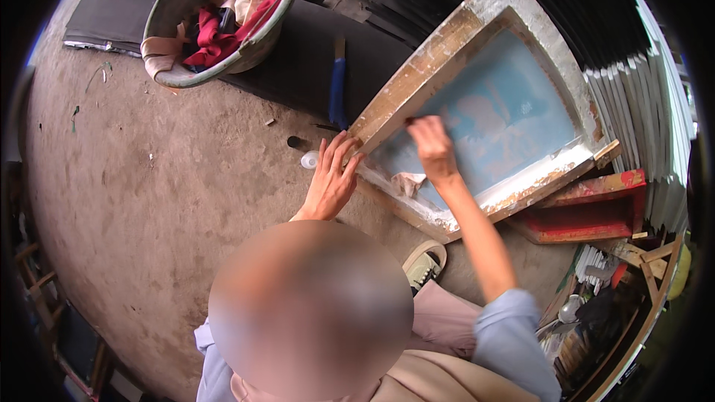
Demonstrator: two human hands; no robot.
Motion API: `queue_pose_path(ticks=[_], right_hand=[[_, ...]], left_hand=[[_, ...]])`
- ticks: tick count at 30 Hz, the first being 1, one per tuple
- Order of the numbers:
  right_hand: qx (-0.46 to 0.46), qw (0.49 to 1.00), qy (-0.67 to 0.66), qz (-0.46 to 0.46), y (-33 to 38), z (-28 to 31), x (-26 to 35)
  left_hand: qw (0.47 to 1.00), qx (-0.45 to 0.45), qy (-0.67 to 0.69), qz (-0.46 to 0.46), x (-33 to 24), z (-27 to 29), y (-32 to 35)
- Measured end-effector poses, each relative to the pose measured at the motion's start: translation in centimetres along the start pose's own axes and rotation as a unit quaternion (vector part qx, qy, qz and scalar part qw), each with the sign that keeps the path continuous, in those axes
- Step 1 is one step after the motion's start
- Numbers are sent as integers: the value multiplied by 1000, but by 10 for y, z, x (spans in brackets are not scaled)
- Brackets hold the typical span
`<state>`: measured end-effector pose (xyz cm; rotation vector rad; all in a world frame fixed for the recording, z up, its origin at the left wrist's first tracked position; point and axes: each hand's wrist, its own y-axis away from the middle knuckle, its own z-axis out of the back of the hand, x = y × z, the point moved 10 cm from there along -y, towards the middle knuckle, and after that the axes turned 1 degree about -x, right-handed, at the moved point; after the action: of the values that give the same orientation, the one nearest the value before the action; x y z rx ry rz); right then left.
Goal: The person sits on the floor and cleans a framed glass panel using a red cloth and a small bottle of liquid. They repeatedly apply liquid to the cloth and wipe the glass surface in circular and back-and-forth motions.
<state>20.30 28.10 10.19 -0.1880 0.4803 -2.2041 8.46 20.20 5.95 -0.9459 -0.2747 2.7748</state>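
The wooden frame (426, 61) with its blue mesh (514, 97) sits tilted before the person, apparently leaning on stacked dark sheets (573, 22) to face them. The left hand (333, 182), fingers spread, touches its left corner, likely steadying it; the right hand's (434, 150) blurred grip bunches over the mesh, contents impossible to tell.

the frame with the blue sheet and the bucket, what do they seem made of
The frame seems to be wood: brown shows through its worn, chipped, whitish coating. The blue sheet may be stretched mesh, flat and hazy, though no weave shows. The bucket looks like dull grey plastic, with a smooth, thick rim; painted metal remains possible.
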Motion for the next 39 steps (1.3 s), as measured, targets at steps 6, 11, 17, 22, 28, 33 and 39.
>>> queue_pose_path(ticks=[6,11,17,22,28,33,39], right_hand=[[45,986,-130,95,25,-21,44],[-30,997,-53,-38,3,1,13],[38,997,-70,21,3,-12,17],[72,994,-84,-11,44,-38,32],[-64,990,-3,-123,18,14,-33],[48,996,-79,19,35,-7,15],[24,998,-48,-31,44,-3,1]], left_hand=[[1000,-1,18,-6,2,-4,4],[999,-6,32,-18,-1,-9,7],[998,4,55,-2,7,-8,16],[999,34,38,-1,3,-17,10],[993,89,-70,-11,9,-36,22],[993,80,-87,-25,12,-43,24],[983,100,-151,-44,7,-47,22]])
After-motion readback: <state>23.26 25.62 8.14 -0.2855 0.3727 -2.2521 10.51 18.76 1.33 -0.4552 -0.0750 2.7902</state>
